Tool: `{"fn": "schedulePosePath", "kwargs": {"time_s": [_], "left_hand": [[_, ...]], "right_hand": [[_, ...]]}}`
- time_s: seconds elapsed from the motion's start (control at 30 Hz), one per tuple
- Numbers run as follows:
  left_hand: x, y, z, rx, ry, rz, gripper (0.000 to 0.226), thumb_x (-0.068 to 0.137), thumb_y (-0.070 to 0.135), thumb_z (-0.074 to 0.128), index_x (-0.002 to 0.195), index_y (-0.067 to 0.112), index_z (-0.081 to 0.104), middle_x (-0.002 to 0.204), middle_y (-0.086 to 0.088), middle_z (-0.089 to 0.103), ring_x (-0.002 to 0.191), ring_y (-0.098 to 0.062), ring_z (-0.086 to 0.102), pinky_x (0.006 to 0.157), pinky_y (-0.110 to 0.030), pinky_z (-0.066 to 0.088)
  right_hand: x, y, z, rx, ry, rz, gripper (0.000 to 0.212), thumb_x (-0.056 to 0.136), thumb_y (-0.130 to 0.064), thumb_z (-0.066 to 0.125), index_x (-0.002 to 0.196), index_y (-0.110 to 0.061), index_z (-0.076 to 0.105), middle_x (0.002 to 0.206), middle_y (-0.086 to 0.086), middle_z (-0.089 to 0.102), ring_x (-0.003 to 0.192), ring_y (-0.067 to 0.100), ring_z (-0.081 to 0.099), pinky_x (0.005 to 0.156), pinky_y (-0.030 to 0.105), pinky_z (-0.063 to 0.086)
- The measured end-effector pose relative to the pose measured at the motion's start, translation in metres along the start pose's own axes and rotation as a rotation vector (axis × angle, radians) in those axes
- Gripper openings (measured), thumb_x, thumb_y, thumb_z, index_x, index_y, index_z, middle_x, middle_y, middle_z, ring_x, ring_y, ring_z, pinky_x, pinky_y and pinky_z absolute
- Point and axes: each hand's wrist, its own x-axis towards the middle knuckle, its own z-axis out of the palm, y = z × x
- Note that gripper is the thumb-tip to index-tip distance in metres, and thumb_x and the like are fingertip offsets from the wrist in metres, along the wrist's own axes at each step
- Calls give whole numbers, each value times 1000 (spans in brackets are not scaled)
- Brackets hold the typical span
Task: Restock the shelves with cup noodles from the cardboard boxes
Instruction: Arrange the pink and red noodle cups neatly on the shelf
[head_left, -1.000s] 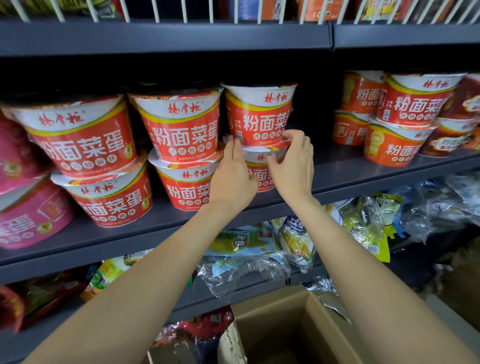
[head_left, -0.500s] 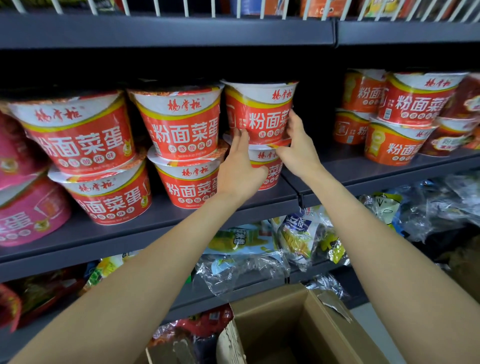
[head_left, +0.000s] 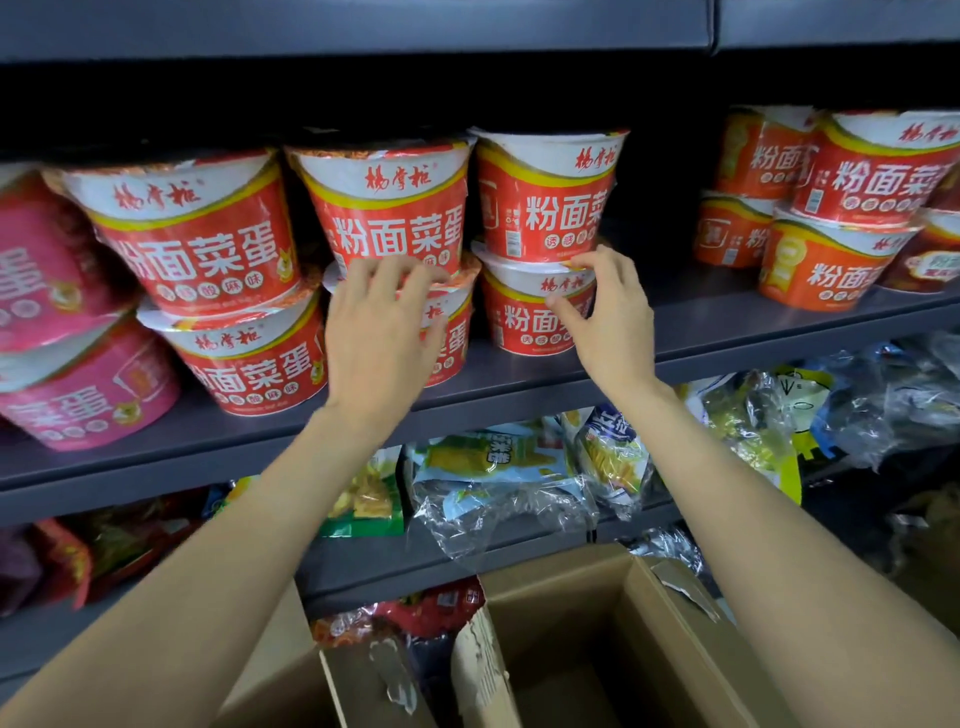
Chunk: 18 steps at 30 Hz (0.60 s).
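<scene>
Red cups; both hands loosely curled

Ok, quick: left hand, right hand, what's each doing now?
Left hand: open, fingers loosely spread before the middle stack's lower cup, holding nothing.
Right hand: open, fingertips by the right stack's lower cup, no grip.

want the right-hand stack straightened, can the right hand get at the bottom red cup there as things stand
Probably yes. The right hand is already at the front of the bottom red cup, fingers loosely curled by its rim, and nothing stands between them; the top cup sits on it, though.
</scene>
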Motion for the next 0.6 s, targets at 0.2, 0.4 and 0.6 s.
{"fn": "schedulePosePath", "kwargs": {"time_s": [0.2, 0.4, 0.6], "left_hand": [[-7, -22, -3, -26, -67, -49, 30, 76, 20, 77, 103, 16, 67, 99, -6, 61, 93, -32, 53, 68, -37, 47], [-9, -22, 0, -59, -51, -80, 27, 79, 17, 74, 104, 14, 66, 102, -7, 61, 97, -32, 53, 68, -35, 49], [-13, -21, 4, -71, -34, -82, 26, 84, 16, 69, 110, 12, 65, 106, -10, 60, 100, -34, 53, 72, -36, 50]], "right_hand": [[-1, -11, 5, -128, 121, -12, 31, 89, -34, 63, 114, -17, 56, 125, 5, 53, 110, 25, 54, 76, 34, 44], [3, -17, 1, -218, 134, -3, 22, 90, -31, 61, 108, -18, 59, 115, 6, 54, 106, 27, 50, 67, 32, 38], [-4, -23, -3, -253, 86, 22, 26, 93, -29, 58, 117, -20, 57, 127, 5, 52, 114, 27, 48, 76, 40, 48]]}}
